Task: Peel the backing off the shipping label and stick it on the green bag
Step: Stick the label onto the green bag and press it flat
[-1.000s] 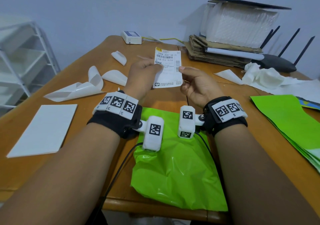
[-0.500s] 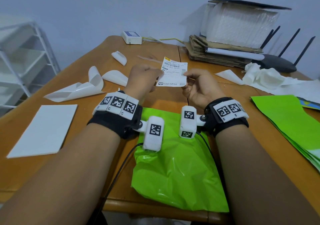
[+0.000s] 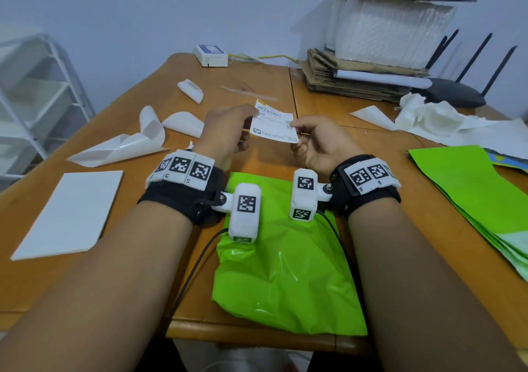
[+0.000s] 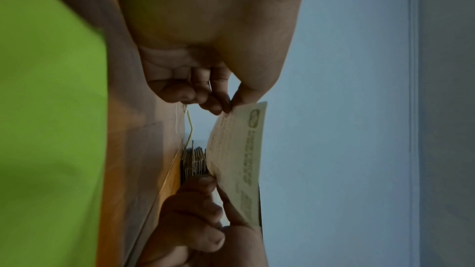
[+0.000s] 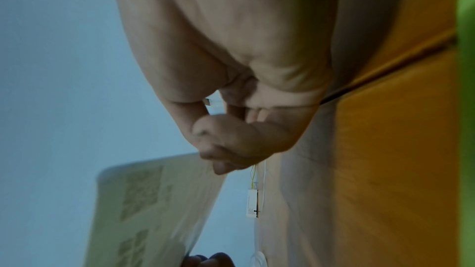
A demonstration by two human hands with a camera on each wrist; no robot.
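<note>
A white shipping label [image 3: 273,124] with a barcode and a yellow corner hangs in the air above the wooden table, tilted toward flat. My left hand [image 3: 228,131] pinches its left edge and my right hand [image 3: 317,140] pinches its right edge. The left wrist view shows the label [image 4: 239,161] held between both hands' fingertips. It appears blurred in the right wrist view, the label [image 5: 151,206] below my curled right fingers. The green bag [image 3: 285,271] lies flat and crinkled on the table's near edge, under my wrists.
Curled white backing sheets [image 3: 125,145] lie at the left, with a white pad [image 3: 68,214] nearer me. A stack of green bags [image 3: 480,197] sits at the right. Cardboard and bubble mailers [image 3: 371,65], crumpled white paper [image 3: 428,117] and a router [image 3: 457,91] fill the back right.
The label has turned from upright to nearly level and dropped lower between my hands. My right hand has closed in on its right edge.
</note>
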